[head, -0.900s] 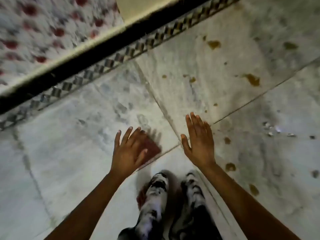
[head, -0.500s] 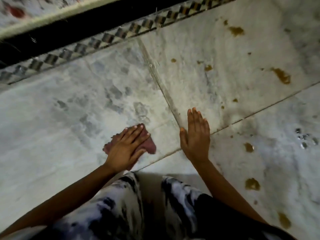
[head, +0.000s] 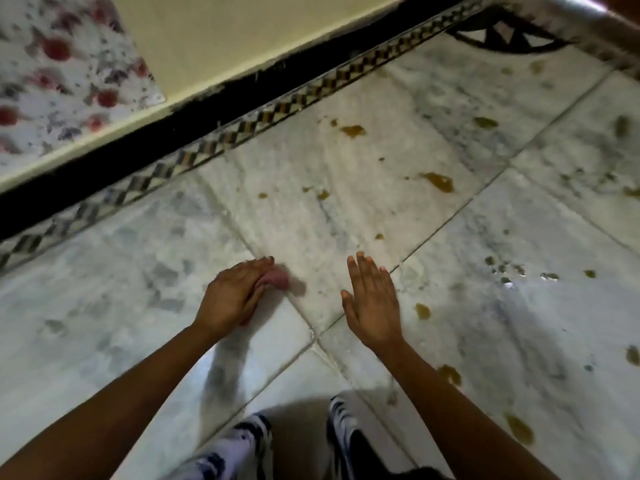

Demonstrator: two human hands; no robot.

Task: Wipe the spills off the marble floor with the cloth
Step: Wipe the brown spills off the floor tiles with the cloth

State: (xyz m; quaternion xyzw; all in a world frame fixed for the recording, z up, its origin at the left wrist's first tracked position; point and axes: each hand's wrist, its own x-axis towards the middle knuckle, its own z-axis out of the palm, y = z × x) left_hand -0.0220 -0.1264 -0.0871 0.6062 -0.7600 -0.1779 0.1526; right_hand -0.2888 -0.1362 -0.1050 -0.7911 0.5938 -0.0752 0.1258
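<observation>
two hands: both reach forward and down over the marble floor.
left hand: palm down, fingers together and curved over the cloth, pressing it onto the floor.
cloth: pinkish-red, bunched, mostly hidden under the left hand; only a small end shows past the fingertips, right beside the seam between two slabs.
right hand: flat and open, fingers straight and close together, thumb out to the side, nothing in it; whether the palm touches the floor i cannot tell.
spills: brown-yellow blotches and drops scattered over the slabs ahead of and to the right of the right hand, well apart from the cloth; one small blotch lies just beside the right hand.
floor border: a checkered strip along a black band at the foot of a cream wall.
patterned fabric: white with red spots, upper left, blurred.
legs: black-and-white patterned trousers at the bottom edge, between the forearms.
</observation>
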